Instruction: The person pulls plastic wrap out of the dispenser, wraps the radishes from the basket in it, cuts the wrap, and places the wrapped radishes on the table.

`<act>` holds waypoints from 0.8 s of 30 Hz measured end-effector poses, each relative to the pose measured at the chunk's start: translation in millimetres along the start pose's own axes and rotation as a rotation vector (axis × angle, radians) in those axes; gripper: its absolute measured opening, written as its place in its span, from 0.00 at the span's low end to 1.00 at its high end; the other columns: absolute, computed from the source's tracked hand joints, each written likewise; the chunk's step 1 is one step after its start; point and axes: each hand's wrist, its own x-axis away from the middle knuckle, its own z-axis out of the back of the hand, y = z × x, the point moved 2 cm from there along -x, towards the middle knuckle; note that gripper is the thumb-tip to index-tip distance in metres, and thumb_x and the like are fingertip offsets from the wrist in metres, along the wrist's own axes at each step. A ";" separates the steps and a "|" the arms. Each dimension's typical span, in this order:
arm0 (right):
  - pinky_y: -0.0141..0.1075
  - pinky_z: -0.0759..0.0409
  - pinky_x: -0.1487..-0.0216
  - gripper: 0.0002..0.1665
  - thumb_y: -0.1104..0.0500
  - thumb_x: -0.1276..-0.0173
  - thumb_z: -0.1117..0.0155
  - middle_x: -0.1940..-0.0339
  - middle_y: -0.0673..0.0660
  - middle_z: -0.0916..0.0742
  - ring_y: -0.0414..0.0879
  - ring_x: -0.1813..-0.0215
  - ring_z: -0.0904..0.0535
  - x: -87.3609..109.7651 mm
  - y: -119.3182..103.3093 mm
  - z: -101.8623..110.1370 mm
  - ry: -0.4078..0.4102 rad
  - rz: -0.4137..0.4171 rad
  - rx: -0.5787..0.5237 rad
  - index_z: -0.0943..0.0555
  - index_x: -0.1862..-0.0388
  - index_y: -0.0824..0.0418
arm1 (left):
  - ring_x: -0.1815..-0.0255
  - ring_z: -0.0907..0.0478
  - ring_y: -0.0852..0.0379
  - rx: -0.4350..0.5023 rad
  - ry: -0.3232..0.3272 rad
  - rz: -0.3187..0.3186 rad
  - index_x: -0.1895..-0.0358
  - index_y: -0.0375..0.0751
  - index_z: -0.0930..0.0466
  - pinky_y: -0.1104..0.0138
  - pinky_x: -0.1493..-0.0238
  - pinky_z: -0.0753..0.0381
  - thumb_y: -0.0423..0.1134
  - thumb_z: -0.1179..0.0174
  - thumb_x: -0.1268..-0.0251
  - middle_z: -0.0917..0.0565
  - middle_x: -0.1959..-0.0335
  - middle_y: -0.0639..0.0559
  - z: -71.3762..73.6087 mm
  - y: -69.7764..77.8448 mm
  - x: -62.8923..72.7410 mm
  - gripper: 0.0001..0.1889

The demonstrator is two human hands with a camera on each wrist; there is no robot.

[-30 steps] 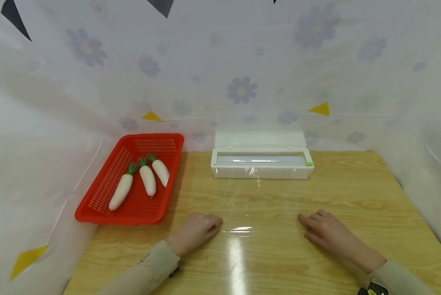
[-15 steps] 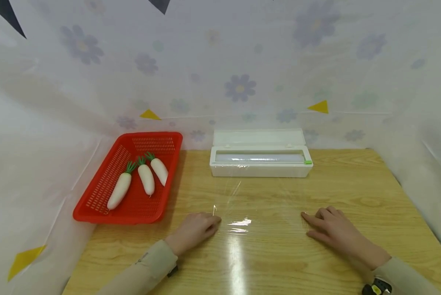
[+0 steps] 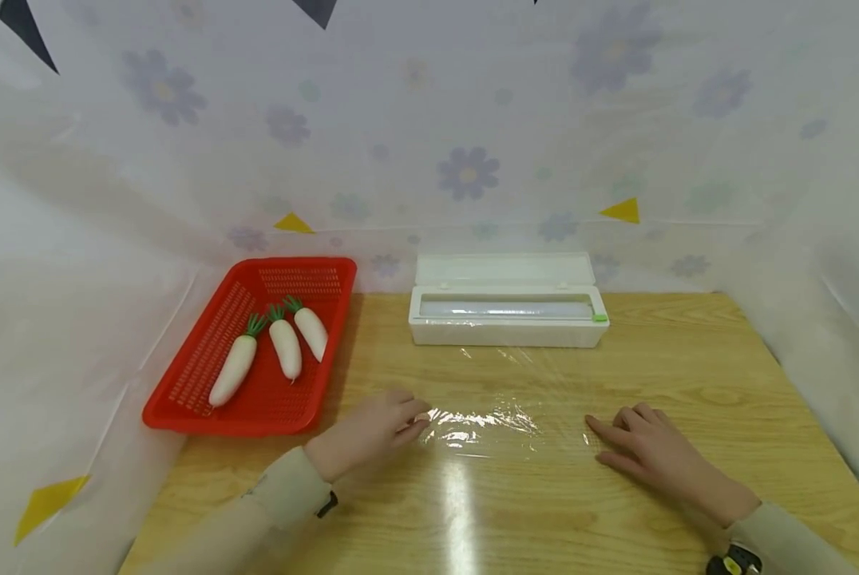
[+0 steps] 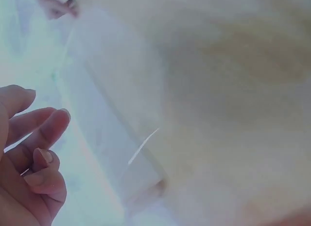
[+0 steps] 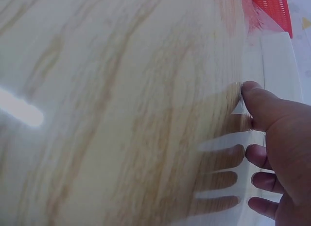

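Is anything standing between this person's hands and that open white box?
No solid object visibly does. Only clear film stretches over the table from the white box toward the left hand and right hand.

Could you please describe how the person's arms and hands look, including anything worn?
The left sleeve and right sleeve are long and beige. The left grip and right grip are bare hands, ungloved. A black item shows at the left wrist; a black device with yellow sits at the right.
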 end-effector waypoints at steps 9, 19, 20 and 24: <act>0.37 0.35 0.61 0.32 0.44 0.36 0.24 0.63 0.38 0.25 0.37 0.59 0.35 0.8 -0.7 -4.8 0.002 0.004 0.005 0.15 0.35 0.54 | 0.64 0.21 0.55 0.108 0.172 0.258 0.45 0.39 0.13 0.63 0.62 0.19 0.38 0.32 0.28 0.13 0.62 0.53 79.1 -45.4 -28.3 0.14; 0.38 0.34 0.61 0.32 0.43 0.36 0.24 0.63 0.37 0.25 0.36 0.59 0.36 8.7 -2.2 -5.4 0.017 -0.007 0.015 0.15 0.35 0.52 | 0.51 0.20 0.48 0.311 0.332 0.598 0.39 0.41 0.17 0.52 0.48 0.19 0.44 0.37 0.23 0.14 0.46 0.45 110.5 -130.4 -28.4 0.17; 0.38 0.34 0.60 0.32 0.43 0.36 0.24 0.62 0.37 0.25 0.36 0.59 0.36 8.6 -3.1 -5.2 0.019 -0.007 0.015 0.15 0.34 0.52 | 0.50 0.20 0.47 0.321 0.335 0.630 0.38 0.41 0.18 0.51 0.47 0.19 0.45 0.38 0.23 0.15 0.45 0.45 110.3 -138.2 -25.1 0.18; 0.38 0.34 0.60 0.32 0.44 0.36 0.24 0.63 0.37 0.26 0.37 0.59 0.35 8.0 -5.6 -2.7 0.025 -0.008 0.017 0.15 0.35 0.52 | 0.47 0.21 0.44 0.346 0.352 0.750 0.36 0.41 0.20 0.49 0.45 0.20 0.50 0.41 0.21 0.17 0.43 0.41 108.0 -169.6 -11.4 0.21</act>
